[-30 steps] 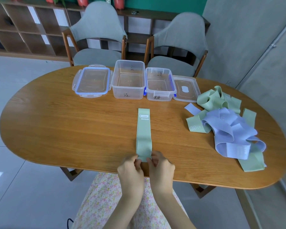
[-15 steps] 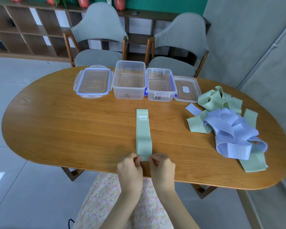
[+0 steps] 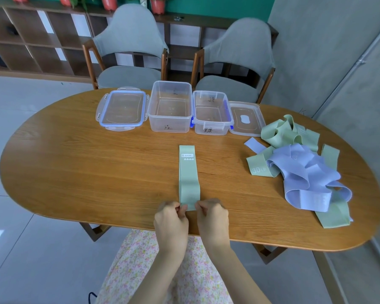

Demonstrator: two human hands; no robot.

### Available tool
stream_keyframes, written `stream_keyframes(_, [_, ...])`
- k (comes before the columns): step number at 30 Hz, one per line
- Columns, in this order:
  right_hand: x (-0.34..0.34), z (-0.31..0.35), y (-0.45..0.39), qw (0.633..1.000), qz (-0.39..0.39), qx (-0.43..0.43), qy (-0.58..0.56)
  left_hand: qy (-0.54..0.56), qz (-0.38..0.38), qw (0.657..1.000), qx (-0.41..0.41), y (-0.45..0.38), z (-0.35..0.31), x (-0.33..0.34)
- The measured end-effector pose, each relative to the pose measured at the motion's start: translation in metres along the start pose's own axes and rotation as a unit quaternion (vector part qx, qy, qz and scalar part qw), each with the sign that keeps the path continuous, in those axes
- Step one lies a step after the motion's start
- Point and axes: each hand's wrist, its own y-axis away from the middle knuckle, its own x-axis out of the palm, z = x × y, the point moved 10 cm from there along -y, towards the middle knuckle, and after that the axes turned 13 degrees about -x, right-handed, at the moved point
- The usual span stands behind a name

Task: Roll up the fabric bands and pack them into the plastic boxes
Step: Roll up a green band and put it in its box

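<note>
Best to keep the first turn tight and square, rolling evenly up-frame from both edges. Left hand (image 3: 171,218) and right hand (image 3: 212,216), side by side, pinching the near end of the flat sage-green fabric band (image 3: 188,176), stretched lengthwise at centre frame on the oval wooden counter (image 3: 86,172), white label at far end.

A green fabric band (image 3: 188,175) is laid flat and straight on the oval wooden table (image 3: 79,172), its near end pinched by the left hand (image 3: 171,222) and the right hand (image 3: 213,218). At the far edge, 2 open plastic boxes (image 3: 170,106) are set side by side, flanked by 2 lids (image 3: 121,110). To the right, a pile of green and lilac bands (image 3: 303,172) is heaped. Behind the table, 2 grey chairs (image 3: 130,51) are seen.
</note>
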Motion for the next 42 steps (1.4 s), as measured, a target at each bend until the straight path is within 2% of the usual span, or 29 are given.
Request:
stream_keyframes(3, [-0.001,0.001,0.002,1.0,-0.022,-0.012,0.015,0.022,-0.009,1.0,0.004,0.001,-0.004,-0.001])
stream_keyframes(8, [-0.006,-0.012,0.004,0.989,-0.083,0.07,-0.104,0.086,0.004,0.996,-0.023,0.003,-0.004,-0.005])
stream_keyframes(13, [-0.005,-0.014,0.004,0.985,-0.094,0.08,-0.116,0.108,0.006,0.993,-0.043,0.001,-0.002,-0.01])
stream_keyframes(17, [-0.003,-0.015,0.006,0.988,-0.09,0.071,-0.104,0.1,0.015,0.994,-0.045,-0.002,-0.001,-0.009])
stream_keyframes(21, [0.002,-0.004,0.007,0.997,-0.061,-0.002,-0.05,0.089,0.02,0.995,-0.037,-0.006,-0.004,-0.005])
stream_keyframes(23, [0.002,-0.003,0.007,0.997,-0.063,-0.01,-0.041,0.069,0.01,0.997,-0.022,-0.002,-0.005,-0.003])
stream_keyframes(26, [0.0,-0.001,0.004,0.996,-0.079,-0.005,-0.033,0.06,0.0,0.998,0.004,0.004,-0.007,-0.002])
stream_keyframes(31, [-0.005,-0.011,-0.002,0.99,-0.087,0.057,-0.097,0.076,-0.006,0.997,-0.019,-0.002,-0.004,-0.003])
stream_keyframes(38, [0.003,-0.004,-0.004,0.998,-0.048,-0.011,-0.043,0.048,0.001,0.999,-0.01,-0.006,-0.008,0.005])
stream_keyframes(42, [-0.001,-0.007,-0.008,0.995,-0.064,0.018,-0.071,0.053,-0.015,0.998,0.007,-0.004,-0.011,0.004])
